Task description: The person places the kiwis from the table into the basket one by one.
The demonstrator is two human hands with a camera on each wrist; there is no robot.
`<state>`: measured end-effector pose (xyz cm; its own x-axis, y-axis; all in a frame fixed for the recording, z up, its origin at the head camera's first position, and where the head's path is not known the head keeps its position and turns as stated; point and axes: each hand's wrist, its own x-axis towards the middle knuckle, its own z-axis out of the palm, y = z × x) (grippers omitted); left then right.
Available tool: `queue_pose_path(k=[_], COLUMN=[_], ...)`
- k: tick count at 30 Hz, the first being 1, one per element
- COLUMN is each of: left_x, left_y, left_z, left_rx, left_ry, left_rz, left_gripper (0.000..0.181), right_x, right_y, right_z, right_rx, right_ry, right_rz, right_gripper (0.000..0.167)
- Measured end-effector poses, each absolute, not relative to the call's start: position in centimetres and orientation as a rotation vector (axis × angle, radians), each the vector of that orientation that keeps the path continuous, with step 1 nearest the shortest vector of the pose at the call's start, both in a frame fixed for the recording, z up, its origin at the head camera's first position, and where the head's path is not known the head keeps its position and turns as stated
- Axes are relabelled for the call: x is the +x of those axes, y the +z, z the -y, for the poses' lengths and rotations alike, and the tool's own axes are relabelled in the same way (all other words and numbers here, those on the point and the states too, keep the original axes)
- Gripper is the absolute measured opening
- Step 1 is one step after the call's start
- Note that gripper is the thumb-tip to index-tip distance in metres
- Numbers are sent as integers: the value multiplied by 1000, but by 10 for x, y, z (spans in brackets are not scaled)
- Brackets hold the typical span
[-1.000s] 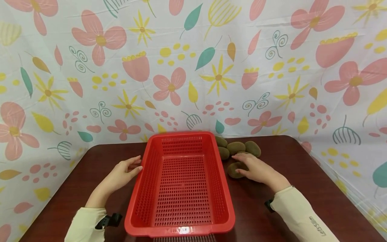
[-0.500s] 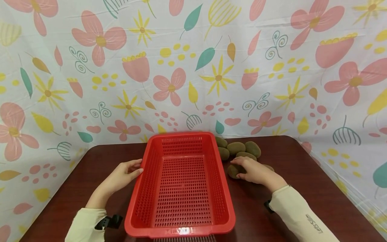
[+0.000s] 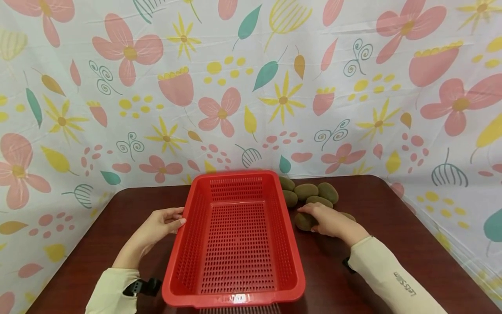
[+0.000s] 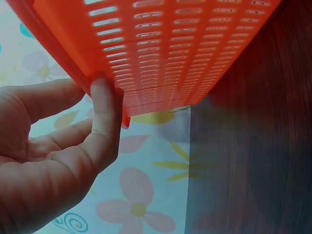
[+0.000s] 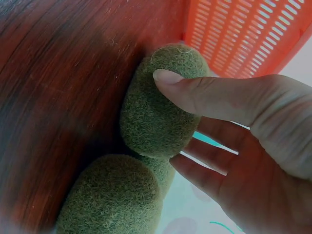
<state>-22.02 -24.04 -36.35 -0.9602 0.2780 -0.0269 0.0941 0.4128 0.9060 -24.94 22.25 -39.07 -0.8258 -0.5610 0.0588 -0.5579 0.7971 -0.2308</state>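
Observation:
A red plastic basket (image 3: 232,299) with slotted walls stands mid-table in the head view. My left hand (image 3: 158,229) touches its left rim from outside, with thumb and fingers relaxed and apart in the left wrist view. Right of the basket, my right hand (image 3: 329,220) holds a brown fuzzy kiwi (image 3: 303,221). In the right wrist view the thumb lies across this kiwi (image 5: 161,105), fingers on its other side, their tips partly hidden. Another kiwi (image 5: 114,197) lies close by, and one more shows partly behind.
Several more kiwis (image 3: 306,192) cluster beyond the right hand, beside the basket's far right corner. One kiwi (image 3: 348,216) is partly hidden behind the hand. The dark wooden table (image 3: 380,209) meets a flower-printed cloth (image 3: 251,87) at the back.
My right hand has come down and slightly toward me, its thumb and fingers closing around the near kiwi. My left fingers have moved slightly down along the rim. The basket stays put.

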Motion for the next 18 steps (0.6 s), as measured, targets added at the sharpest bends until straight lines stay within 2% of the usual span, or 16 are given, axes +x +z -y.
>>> queue_pose_path(k=[18], left_x=[-221], left_y=[-361], left_z=[242], left_rx=[328], left_ry=[1578], left_rz=[-2472], left_gripper=[54], right_x=[-253], right_y=[-385], right_z=[-222], right_rx=[-1030], right_ry=[-302], right_rz=[-2969], right_gripper=[48])
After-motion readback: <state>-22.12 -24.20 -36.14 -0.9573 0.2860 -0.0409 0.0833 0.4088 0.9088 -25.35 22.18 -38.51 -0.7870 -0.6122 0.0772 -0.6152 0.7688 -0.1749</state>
